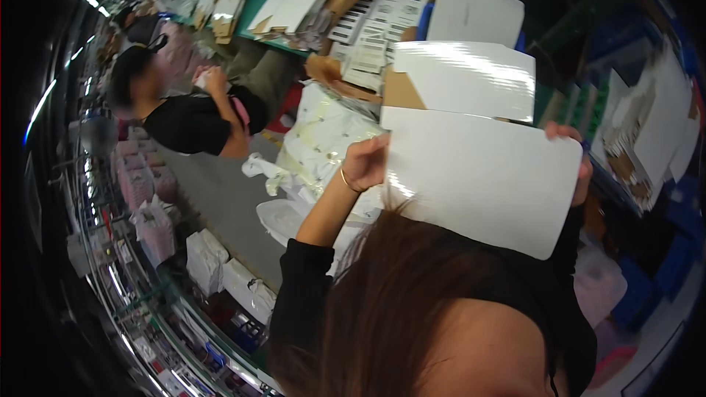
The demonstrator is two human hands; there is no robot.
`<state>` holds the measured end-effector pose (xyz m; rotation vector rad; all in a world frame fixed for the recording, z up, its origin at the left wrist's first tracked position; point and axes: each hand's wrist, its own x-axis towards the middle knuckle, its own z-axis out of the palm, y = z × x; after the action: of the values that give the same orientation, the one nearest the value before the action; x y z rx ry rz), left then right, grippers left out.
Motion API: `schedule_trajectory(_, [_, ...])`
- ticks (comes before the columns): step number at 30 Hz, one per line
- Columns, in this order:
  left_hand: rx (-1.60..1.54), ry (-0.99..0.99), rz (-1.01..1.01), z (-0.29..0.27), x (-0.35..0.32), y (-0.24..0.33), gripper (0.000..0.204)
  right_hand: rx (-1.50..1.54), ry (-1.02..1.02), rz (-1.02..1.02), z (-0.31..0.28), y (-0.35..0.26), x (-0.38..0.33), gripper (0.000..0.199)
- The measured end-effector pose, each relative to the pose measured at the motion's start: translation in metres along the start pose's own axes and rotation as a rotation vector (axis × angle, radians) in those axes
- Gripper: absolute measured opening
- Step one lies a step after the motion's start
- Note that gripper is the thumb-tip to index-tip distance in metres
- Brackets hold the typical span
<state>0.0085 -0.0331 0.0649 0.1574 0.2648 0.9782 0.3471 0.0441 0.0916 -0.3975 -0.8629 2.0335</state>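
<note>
Holding the white cardboard sheet (478, 180) up over the cluttered table (276, 0), I see my left hand (365, 163) and right hand (577, 158) each pinching an opposite edge, likely to keep it flat.

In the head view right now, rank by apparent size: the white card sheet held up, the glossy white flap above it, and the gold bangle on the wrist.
1. White card sheet, held between left hand and right hand.
2. Glossy white flap; it sits farther off, so its true size is unsure.
3. Gold bangle, clearly smallest.
</note>
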Motion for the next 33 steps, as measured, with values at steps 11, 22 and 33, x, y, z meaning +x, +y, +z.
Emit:
schedule_trajectory(11, [0.855, 0.457, 0.153, 0.045, -0.020, -0.026, 0.063, 0.114, -0.213, -0.096, 0.008, -0.003, 0.018, 0.075])
schedule_trajectory(22, [0.536, 0.560, 0.156, 0.030, -0.015, -0.035, 0.064, -0.173, 0.034, -0.067, 0.002, 0.001, 0.011, 0.109])
schedule_trajectory(33, [0.777, 0.459, 0.183, 0.026, -0.006, -0.029, 0.055, -0.217, -0.042, -0.143, 0.000, 0.001, 0.018, 0.087])
